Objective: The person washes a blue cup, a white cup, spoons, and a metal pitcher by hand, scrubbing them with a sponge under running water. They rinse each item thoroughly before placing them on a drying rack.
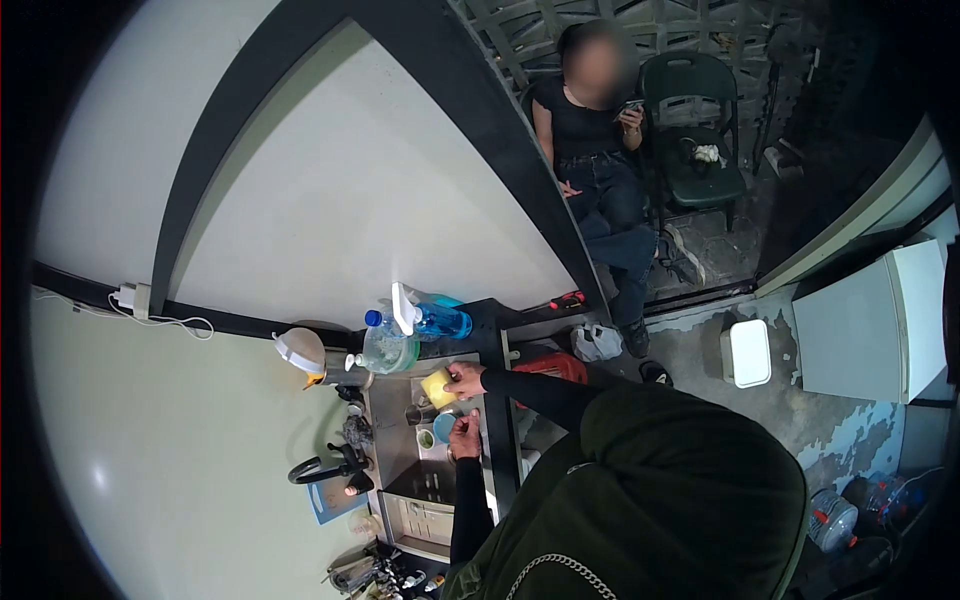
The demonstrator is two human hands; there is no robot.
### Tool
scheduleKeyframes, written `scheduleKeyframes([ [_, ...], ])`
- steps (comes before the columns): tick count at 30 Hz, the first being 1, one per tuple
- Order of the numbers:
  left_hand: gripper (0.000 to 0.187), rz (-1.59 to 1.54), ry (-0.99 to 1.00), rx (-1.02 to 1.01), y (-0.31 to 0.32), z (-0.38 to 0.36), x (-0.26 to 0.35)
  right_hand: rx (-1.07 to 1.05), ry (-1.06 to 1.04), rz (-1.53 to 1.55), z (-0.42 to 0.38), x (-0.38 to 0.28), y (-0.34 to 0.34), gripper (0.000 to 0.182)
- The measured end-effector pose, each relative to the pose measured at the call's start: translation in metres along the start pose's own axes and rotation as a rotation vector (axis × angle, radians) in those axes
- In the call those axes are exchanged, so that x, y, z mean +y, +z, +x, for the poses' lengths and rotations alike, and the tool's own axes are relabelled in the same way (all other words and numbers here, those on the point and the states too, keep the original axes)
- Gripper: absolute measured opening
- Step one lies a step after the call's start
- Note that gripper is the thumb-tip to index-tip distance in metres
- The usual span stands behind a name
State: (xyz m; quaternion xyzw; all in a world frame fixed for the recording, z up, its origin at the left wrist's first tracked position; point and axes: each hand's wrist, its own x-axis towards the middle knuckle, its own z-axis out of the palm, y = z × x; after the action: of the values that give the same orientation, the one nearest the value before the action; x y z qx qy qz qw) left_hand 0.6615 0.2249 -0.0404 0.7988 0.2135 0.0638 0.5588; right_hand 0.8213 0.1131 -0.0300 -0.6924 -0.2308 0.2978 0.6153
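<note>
Over a metal sink (398,462), my right hand (465,380) pinches a yellow sponge (437,388). Just below it in the view, my left hand (465,437) grips a small light-blue round cup or bowl (444,428). The sponge and the blue piece are close but look apart. A dark cup (418,413) sits in the sink beside the sponge. Next to the blue piece is a white container (427,439) with something green inside.
A blue spray bottle (440,321), a clear jug (390,350) and a black faucet (325,468) stand around the sink. A blue cutting board (325,502) leans nearby. A person (590,130) sits beyond the partition holding a phone. Behind me stands a white fridge (860,325).
</note>
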Motion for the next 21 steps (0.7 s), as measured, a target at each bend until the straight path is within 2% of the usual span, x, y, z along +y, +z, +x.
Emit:
scheduleKeyframes([
  [7,0.031,0.021,0.035,0.007,0.005,-0.005,0.006,0.043,-0.020,-0.041,-0.006,-0.004,-0.001,0.053],
  [10,0.032,-0.022,0.018,0.011,0.005,-0.004,0.001,0.043,0.015,0.025,-0.010,-0.009,-0.001,0.051],
  [12,0.033,0.015,0.057,-0.004,0.004,-0.002,-0.001,-0.015,0.011,0.175,0.000,0.002,0.005,0.049],
  [16,0.033,0.023,0.027,-0.005,0.003,-0.004,-0.002,0.035,-0.028,0.081,0.009,0.017,0.012,0.048],
  [18,0.033,0.045,0.029,-0.002,0.003,-0.005,0.001,0.008,0.002,0.203,0.012,0.020,0.014,0.049],
  [21,0.033,0.061,0.058,-0.006,0.004,-0.004,0.004,-0.018,0.025,0.088,-0.001,-0.001,0.001,0.053],
])
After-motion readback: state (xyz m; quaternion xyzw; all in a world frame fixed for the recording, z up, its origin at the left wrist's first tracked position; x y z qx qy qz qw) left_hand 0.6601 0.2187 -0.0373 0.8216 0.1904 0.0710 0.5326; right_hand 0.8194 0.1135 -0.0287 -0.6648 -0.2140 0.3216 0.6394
